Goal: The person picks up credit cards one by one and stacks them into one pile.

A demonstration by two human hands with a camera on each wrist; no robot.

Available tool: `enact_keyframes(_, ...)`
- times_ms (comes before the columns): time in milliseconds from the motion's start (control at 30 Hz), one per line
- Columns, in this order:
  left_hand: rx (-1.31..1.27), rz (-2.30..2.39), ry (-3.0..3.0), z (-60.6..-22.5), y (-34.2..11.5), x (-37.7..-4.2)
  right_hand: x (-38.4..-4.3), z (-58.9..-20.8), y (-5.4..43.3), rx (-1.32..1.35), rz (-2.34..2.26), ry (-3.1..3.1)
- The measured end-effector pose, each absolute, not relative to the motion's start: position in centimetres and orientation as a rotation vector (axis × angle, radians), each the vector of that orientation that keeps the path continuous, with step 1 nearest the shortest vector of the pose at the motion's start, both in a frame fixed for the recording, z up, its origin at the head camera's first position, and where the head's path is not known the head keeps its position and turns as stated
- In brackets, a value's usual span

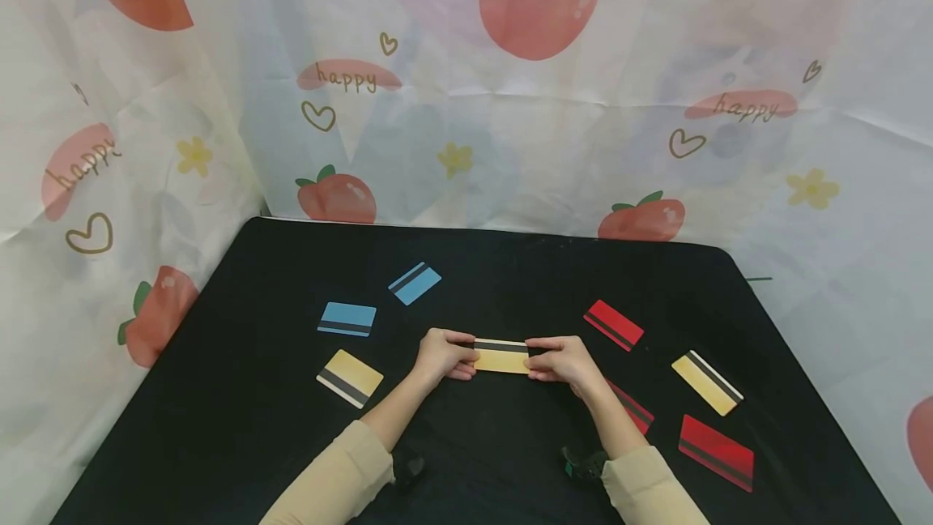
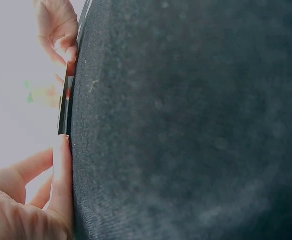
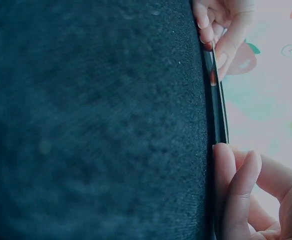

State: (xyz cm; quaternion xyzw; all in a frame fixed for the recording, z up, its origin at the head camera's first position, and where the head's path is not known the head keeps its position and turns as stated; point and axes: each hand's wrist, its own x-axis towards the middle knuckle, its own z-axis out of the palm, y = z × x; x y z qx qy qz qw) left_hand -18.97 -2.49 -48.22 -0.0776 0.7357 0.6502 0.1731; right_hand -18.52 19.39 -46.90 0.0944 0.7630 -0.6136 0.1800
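A gold card (image 1: 501, 358) with a dark stripe along its far edge lies crosswise between two hands in the head view. My left hand (image 1: 441, 356) pinches its left end between thumb and fingers. At the right end, my right hand (image 1: 563, 363) pinches it the same way. Both wrist views show the card edge-on as a thin strip, close over the black cloth, with the left hand (image 2: 31, 195) and the right hand (image 3: 256, 195) at opposite ends. Fingertips cover the card's short edges.
Left on the black table (image 1: 496, 444) lie two blue cards (image 1: 347, 315) (image 1: 417, 285) and a gold card (image 1: 352, 377). Rightward are red cards (image 1: 615, 324) (image 1: 717, 454), another gold card (image 1: 705, 384) and a red card (image 1: 641, 411) partly behind the right forearm. A printed curtain (image 1: 452, 104) stands behind.
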Motion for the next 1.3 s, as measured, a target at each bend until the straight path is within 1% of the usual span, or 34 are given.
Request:
enact_keyframes(500, -0.237, 1.825, 2.188, -48.39, -2.21, -19.18, -18.6, -47.34, 18.96, 0.3, -1.673, 2.254)
enact_keyframes(1300, -0.223, 1.795, 2.314, -48.78, -1.78, -19.09, -18.43, -47.05, 18.72, 0.321, -1.656, 2.287)
